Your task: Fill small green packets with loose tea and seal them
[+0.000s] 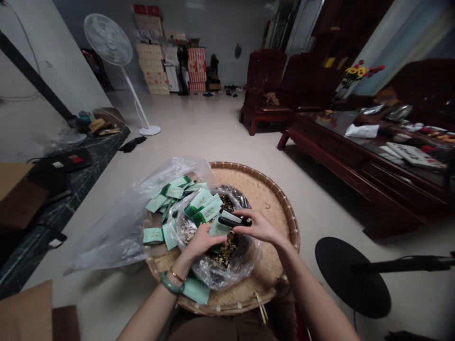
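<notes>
My left hand (202, 242) pinches a pale green paper packet (217, 229) above an open clear plastic bag (216, 279). My right hand (259, 226) is closed round a slim black tool (230, 221), which lies across the packet's upper part; its exact kind is unclear. Inside the bag is a loose dark and yellowish dried mix (225, 255), with several green packets (208, 210) resting on top. The bag sits on a round woven bamboo tray (270, 189). More green packets (174, 189) are heaped at the tray's left, and another packet (196, 290) lies near its front rim.
A large plastic sheet or bag (117, 232) hangs over the tray's left side. To the right are a black round stand base (351, 277) and a dark wooden table (330, 166). A white fan (110, 42), stacked boxes (152, 66) and wooden chairs (266, 80) stand farther back.
</notes>
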A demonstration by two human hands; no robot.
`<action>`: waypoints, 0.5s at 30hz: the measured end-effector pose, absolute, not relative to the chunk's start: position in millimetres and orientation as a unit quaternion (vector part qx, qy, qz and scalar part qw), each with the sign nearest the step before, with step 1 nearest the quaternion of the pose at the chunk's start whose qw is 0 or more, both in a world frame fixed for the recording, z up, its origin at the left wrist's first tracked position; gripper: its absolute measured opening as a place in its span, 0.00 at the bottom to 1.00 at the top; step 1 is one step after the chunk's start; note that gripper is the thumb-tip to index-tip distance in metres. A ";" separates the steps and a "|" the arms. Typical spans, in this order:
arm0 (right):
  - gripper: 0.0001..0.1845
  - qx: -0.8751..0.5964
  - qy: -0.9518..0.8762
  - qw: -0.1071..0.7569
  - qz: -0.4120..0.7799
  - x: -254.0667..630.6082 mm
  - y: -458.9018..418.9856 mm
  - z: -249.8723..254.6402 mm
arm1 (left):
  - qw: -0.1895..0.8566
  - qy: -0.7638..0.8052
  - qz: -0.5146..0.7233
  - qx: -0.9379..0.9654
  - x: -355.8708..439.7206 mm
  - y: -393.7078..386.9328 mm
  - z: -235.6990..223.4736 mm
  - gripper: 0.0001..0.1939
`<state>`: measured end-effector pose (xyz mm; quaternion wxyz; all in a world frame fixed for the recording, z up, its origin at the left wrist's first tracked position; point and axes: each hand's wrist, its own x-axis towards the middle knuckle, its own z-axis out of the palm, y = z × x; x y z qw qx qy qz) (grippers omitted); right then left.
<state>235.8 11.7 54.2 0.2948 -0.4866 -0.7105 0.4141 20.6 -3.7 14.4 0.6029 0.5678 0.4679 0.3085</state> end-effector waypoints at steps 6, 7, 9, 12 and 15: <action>0.13 -0.468 -0.738 0.303 0.379 220.7 9.3 55.3 | 0.606 0.474 0.314 0.557 22.5 -3.6 10.4 0.14; 0.13 -0.471 -0.739 0.301 0.376 220.8 9.5 55.7 | 0.606 0.475 0.316 0.554 22.7 -3.7 9.7 0.14; 0.16 -0.477 -0.733 0.300 0.381 222.1 9.8 56.0 | 0.606 0.475 0.320 0.552 22.9 -3.8 8.7 0.14; 0.17 -0.481 -0.724 0.306 0.389 222.6 10.0 55.6 | 0.614 0.475 0.321 0.543 23.3 -4.3 9.1 0.14; 0.13 -0.482 -0.715 0.319 0.393 221.2 10.2 54.0 | 0.619 0.479 0.314 0.538 23.2 -5.0 10.5 0.14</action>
